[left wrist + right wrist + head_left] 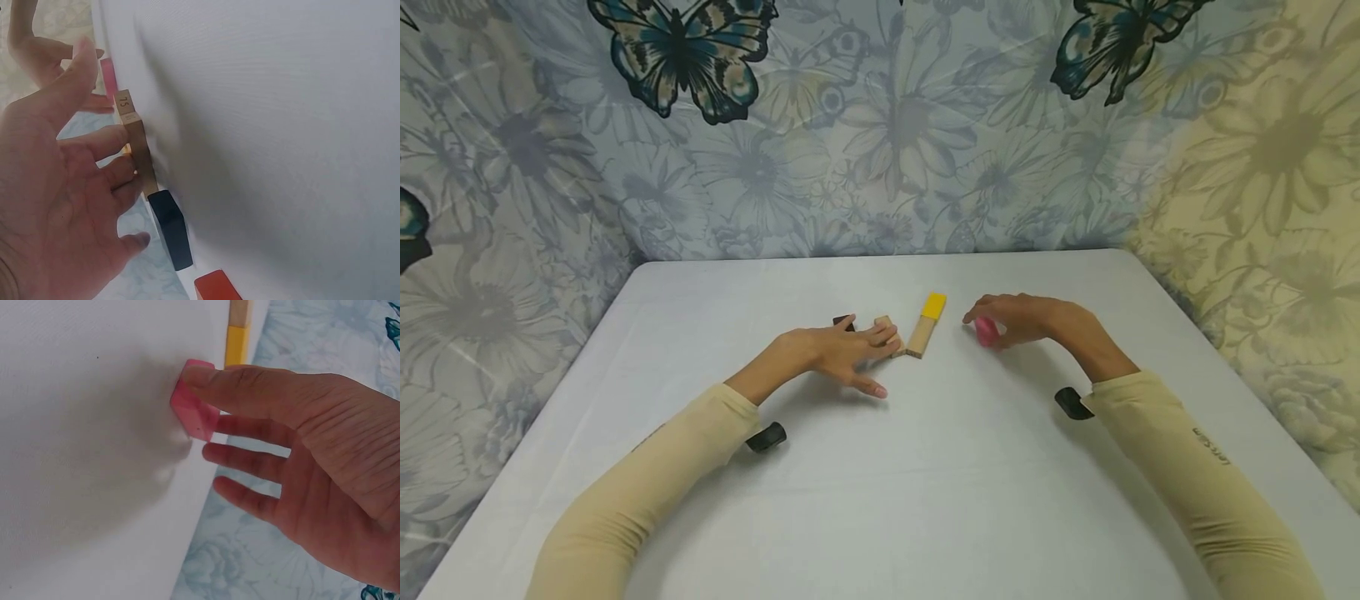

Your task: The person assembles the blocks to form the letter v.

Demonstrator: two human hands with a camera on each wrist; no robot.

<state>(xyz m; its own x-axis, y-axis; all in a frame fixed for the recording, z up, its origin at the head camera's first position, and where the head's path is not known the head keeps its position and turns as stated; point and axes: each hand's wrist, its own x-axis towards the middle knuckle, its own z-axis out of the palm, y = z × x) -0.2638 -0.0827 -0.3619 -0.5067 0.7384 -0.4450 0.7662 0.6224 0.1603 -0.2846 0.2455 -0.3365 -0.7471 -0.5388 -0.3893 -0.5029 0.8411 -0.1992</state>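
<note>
My right hand (1018, 318) pinches a pink block (197, 411) between thumb and forefinger, and its other fingers stick out loosely. In the head view my left hand (842, 350) reaches over several small blocks with fingers spread and thumb held apart. The left wrist view shows its fingertips right at a long wooden block (144, 156). A wooden block marked with printed figures (124, 101) adjoins that one, and a dark block (172, 228) lies beside its other end. Between the hands, a bare wooden block (921, 337) meets a yellow block (934, 305) end to end.
A red block (216, 287) lies past the dark one at the bottom of the left wrist view. All of these are on a white-covered table (880, 500). Its far edge runs along a flower-patterned cloth backdrop (880, 183).
</note>
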